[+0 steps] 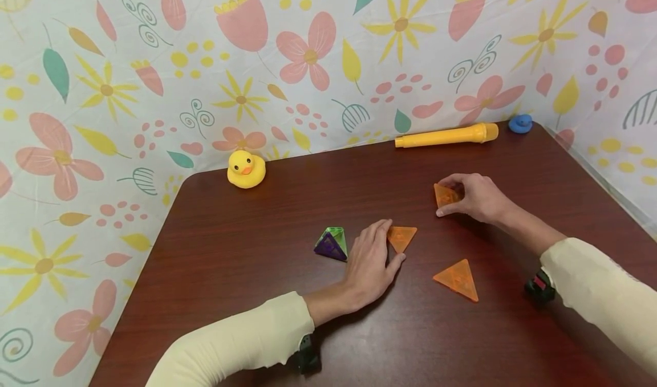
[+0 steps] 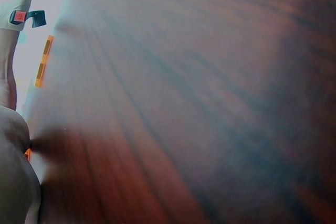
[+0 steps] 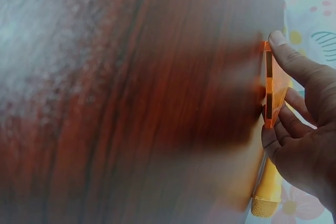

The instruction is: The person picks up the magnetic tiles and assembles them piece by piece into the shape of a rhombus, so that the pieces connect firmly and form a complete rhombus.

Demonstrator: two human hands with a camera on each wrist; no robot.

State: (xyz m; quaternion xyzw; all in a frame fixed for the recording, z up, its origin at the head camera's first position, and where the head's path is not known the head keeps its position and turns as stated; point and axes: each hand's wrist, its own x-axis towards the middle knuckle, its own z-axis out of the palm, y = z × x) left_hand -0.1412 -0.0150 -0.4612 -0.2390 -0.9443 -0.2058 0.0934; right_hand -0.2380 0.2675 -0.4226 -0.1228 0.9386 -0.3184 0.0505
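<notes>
Between the thumb and fingers of my right hand [image 1: 478,198] is an orange triangular magnetic tile [image 1: 445,196]; the right wrist view shows this tile [image 3: 270,85] edge-on, with dark bars in its rim. My left hand [image 1: 368,264] lies low over the table, its index finger and thumb at two corners of a second orange triangular tile [image 1: 402,237]. Just left of those fingers stands a small green and purple pyramid of tiles [image 1: 332,243], partly covered by the hand. A third orange triangular tile [image 1: 458,280] lies flat between the two forearms.
Along the back of the brown table [image 1: 287,204] are a yellow rubber duck [image 1: 246,170], a yellow toy microphone [image 1: 446,135] and a small blue duck [image 1: 520,124]. A flower-patterned cloth [image 1: 308,102] hangs behind the table.
</notes>
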